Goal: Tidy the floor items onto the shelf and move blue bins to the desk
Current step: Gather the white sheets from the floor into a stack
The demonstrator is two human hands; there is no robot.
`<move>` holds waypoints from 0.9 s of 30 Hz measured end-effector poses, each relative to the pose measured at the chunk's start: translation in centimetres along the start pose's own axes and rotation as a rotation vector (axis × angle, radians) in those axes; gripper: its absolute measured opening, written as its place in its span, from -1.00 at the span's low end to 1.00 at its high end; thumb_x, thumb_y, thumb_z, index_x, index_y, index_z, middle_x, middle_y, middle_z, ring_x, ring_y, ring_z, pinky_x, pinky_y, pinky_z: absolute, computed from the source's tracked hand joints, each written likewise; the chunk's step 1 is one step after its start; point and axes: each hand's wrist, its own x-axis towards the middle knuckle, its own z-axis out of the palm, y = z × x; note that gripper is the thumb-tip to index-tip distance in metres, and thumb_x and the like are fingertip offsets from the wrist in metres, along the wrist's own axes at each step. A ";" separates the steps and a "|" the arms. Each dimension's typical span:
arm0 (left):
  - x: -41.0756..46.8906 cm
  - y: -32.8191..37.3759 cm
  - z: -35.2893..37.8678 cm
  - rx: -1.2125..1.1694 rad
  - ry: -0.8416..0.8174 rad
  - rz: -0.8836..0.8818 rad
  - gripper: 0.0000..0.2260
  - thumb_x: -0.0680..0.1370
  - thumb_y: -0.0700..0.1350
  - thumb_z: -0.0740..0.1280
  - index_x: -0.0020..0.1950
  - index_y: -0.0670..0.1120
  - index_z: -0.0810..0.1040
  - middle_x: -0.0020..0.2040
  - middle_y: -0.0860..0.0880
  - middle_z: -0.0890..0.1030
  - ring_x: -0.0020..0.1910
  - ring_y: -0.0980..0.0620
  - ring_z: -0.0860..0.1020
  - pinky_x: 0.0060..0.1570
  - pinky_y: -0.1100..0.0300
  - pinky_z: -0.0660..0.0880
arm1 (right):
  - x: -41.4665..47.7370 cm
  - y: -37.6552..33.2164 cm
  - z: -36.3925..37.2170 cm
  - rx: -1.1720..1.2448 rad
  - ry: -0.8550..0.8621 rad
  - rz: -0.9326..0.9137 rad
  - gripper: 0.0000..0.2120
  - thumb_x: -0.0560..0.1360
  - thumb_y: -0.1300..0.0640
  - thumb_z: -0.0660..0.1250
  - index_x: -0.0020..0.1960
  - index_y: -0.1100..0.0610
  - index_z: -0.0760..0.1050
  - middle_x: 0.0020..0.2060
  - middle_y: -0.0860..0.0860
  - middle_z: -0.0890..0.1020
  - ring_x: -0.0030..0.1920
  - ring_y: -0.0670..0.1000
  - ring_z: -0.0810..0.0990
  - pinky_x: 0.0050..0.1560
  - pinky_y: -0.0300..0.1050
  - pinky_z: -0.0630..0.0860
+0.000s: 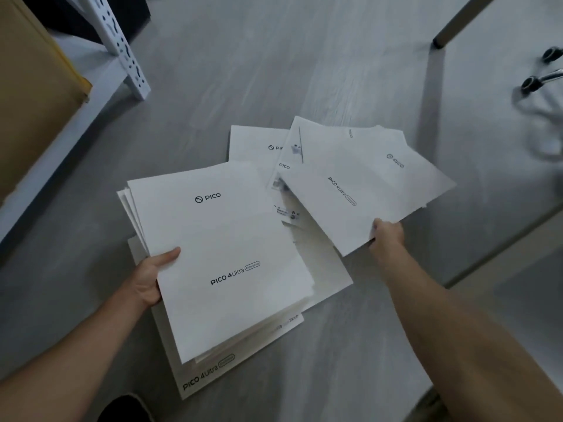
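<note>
Floor (274,71): grey wood-grain boards, filling most of the view and carrying all the loose papers. Shelf (128,53): white metal unit at upper left, one perforated upright standing on the floor, a low white board running toward the left edge. Cardboard box (33,86): brown, resting on that low shelf board at far left. Bench leg (454,22): dark, slanting in from the upper right, its foot on the floor. Chair base (539,77): chromed arms with two black castors at the right edge, blurred. Left stack (219,254): white sheets printed "PICO" and "PICO 4 Ultra Enterprise", several layers fanned at the left edge, raised at a tilt above a larger white sheet with the same print that lies flat on the floor. Right stack (362,184): white sheets of the same print, turned askew, lifted at the near edge and overlapping further loose sheets (256,144) lying flat on the floor behind. Left hand (152,275): grip closed on the left stack's left edge, thumb on top, fingers hidden beneath. Right hand (388,236): grip closed on the right stack's near corner, thumb over the top, fingers under the paper. Both forearms bare. Dark object (125,409): at the bottom edge, too cropped to identify. No blue bins appear in this view.
</note>
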 end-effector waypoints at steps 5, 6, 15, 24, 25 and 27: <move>-1.3 1.3 1.3 -0.029 0.041 0.004 -0.73 0.60 -0.08 0.24 -0.06 -0.12 0.73 -0.02 -0.11 0.71 -0.17 -0.08 0.71 -0.19 -0.01 0.65 | -0.2 -2.3 -1.9 0.447 -0.387 -0.053 -0.74 0.60 0.40 0.16 0.17 0.15 0.49 -0.03 0.07 0.70 -0.14 0.04 0.68 -0.24 -0.11 0.66; -1.6 1.7 1.7 -0.027 0.038 0.009 -0.73 0.60 -0.06 0.24 -0.05 -0.12 0.72 -0.04 -0.10 0.71 -0.19 -0.07 0.71 -0.18 0.02 0.64 | -1.1 -2.8 -1.8 0.355 -0.496 -0.074 -0.73 0.59 0.40 0.16 0.20 0.16 0.49 -0.07 0.07 0.72 -0.14 0.05 0.71 -0.19 -0.08 0.68; -1.3 1.4 3.9 -0.077 -0.009 0.046 -0.52 0.42 0.27 0.22 0.05 -0.06 0.69 -0.02 -0.06 0.72 -0.11 -0.01 0.71 -0.06 0.02 0.53 | -6.2 0.5 5.0 -0.283 -0.655 -0.303 -0.69 0.43 0.29 0.44 0.13 0.05 0.59 -0.07 0.02 0.69 -0.12 0.01 0.66 -0.05 -0.10 0.58; 0.5 1.9 3.8 -0.014 -0.001 0.055 -0.57 0.40 -0.12 0.48 0.25 -0.19 0.59 0.25 -0.22 0.59 -0.11 -0.12 0.70 -0.23 0.00 0.64 | -5.0 2.9 7.7 -0.317 -0.757 -0.333 -0.37 0.36 0.08 0.55 0.37 -0.11 0.43 0.10 -0.03 0.66 0.09 -0.03 0.65 0.09 -0.07 0.59; 1.0 1.5 3.6 -0.025 0.024 0.040 -0.58 0.44 -0.18 0.41 0.29 -0.21 0.55 0.27 -0.24 0.57 -0.13 -0.13 0.69 -0.23 -0.01 0.63 | -4.7 2.7 8.0 -0.316 -0.759 -0.288 -0.41 0.38 0.01 0.55 0.36 -0.07 0.46 0.06 -0.02 0.66 0.05 -0.02 0.65 0.05 -0.10 0.58; 1.4 0.8 3.0 -0.044 0.042 0.037 -0.63 0.49 -0.20 0.35 0.29 -0.20 0.53 0.26 -0.23 0.57 -0.13 -0.12 0.69 -0.22 -0.01 0.64 | -3.5 1.9 8.5 -0.184 -0.537 -0.140 -0.57 0.45 -0.09 0.47 0.23 0.10 0.54 -0.10 0.04 0.62 -0.12 0.01 0.61 -0.13 -0.13 0.54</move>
